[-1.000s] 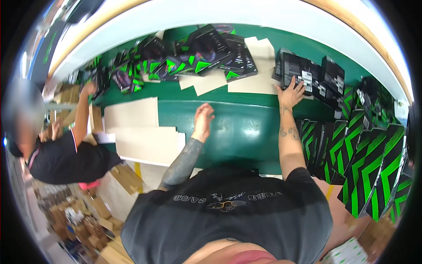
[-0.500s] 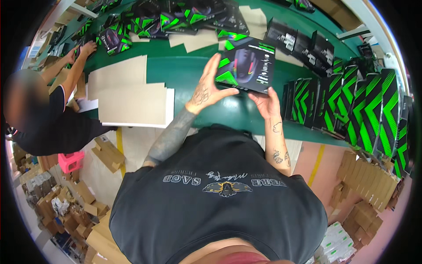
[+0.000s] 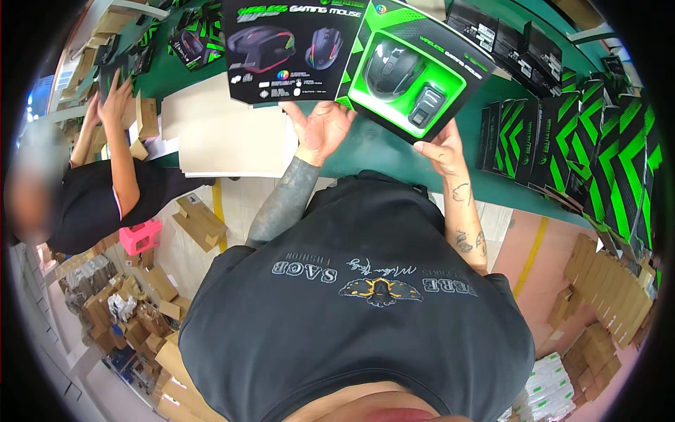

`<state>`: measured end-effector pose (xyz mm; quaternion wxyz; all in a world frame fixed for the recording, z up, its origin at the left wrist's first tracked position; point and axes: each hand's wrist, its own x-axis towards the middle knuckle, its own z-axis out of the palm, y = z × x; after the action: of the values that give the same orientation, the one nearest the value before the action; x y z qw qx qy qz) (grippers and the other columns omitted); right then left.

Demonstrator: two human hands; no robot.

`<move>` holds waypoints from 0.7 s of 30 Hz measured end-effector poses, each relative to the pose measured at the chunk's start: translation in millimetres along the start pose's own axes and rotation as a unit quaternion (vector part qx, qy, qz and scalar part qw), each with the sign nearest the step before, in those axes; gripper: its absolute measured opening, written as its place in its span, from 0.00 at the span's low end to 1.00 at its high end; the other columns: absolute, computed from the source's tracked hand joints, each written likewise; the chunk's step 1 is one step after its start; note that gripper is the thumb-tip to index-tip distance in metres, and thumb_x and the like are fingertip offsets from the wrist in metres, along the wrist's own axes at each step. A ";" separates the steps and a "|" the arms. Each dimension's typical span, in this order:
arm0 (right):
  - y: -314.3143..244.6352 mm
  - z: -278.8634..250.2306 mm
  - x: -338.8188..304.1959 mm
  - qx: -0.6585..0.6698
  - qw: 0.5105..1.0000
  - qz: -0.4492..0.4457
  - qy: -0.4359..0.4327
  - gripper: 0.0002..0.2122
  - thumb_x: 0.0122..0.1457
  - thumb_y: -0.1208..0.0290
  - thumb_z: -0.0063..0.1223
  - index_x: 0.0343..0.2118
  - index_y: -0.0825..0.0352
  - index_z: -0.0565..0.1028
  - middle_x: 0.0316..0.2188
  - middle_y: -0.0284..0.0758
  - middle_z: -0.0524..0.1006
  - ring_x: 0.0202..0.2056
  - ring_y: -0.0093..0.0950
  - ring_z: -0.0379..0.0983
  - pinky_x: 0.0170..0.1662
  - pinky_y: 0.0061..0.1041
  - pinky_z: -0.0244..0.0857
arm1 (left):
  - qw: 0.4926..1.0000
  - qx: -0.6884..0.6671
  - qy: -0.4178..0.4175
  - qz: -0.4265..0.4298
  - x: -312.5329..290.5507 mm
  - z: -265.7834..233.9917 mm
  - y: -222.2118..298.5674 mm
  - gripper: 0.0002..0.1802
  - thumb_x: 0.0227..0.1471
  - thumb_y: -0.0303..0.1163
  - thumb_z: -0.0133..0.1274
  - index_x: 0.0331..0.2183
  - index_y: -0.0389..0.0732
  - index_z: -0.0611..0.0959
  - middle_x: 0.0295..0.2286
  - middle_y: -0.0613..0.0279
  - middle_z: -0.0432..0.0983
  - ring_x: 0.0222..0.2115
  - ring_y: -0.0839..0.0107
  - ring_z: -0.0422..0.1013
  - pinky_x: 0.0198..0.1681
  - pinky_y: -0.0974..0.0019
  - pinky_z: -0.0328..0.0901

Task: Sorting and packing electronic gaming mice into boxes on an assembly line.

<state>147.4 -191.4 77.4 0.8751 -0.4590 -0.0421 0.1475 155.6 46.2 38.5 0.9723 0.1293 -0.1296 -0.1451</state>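
A black and green gaming mouse box is held up over the table, its front cover flap swung open to the left. Inside the box's window, a dark mouse and a small black piece sit in a bright green tray. My right hand grips the box by its lower right corner, thumb in front. Below the flap and the box's left edge, my left hand supports them with the palm showing. Its fingertips are hidden behind the cardboard.
Flat cardboard sheets lie on the green table to the left. Green-striped boxes stand in a row at right, with black boxes behind. A co-worker works at far left. Cartons cover the floor.
The box's cover flap has been opened to the left, uncovering the mouse in its green tray. My left hand has shifted under the flap; my right hand keeps its hold on the box.
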 end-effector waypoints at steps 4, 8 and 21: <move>-5.8 -8.3 10.7 -0.020 0.998 0.046 -0.031 0.43 0.34 0.85 0.59 0.57 0.66 0.51 0.51 0.34 0.60 0.54 0.29 0.56 0.56 0.28 0.50 | 0.997 0.048 -0.052 -0.028 -8.6 -8.3 13.8 0.51 0.31 0.77 0.39 0.46 0.43 0.72 0.51 0.61 0.61 0.54 0.71 0.50 0.58 0.53 0.39; -9.7 -2.8 30.6 -0.018 0.996 0.056 -0.071 0.45 0.32 0.85 0.59 0.57 0.68 0.48 0.53 0.34 0.57 0.56 0.28 0.51 0.57 0.28 0.49 | 0.956 0.263 0.082 -0.100 -2.4 18.4 23.4 0.50 0.35 0.31 0.62 0.57 0.43 0.51 0.53 0.62 0.53 0.49 0.67 0.59 0.52 0.52 0.54; 5.6 -102.4 230.2 -0.663 0.728 0.057 0.162 0.43 0.41 0.47 0.56 0.57 0.66 0.53 0.57 0.52 0.50 0.59 0.46 0.44 0.59 0.37 0.42 | 0.829 0.416 0.372 -0.018 133.2 -21.7 105.3 0.35 0.47 0.41 0.55 0.49 0.30 0.61 0.43 0.51 0.67 0.41 0.60 0.69 0.43 0.61 0.65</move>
<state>386.9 -201.1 -0.2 0.3313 -0.9411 0.0397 0.0553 311.2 106.1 77.2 0.7983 0.5682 0.1963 -0.0357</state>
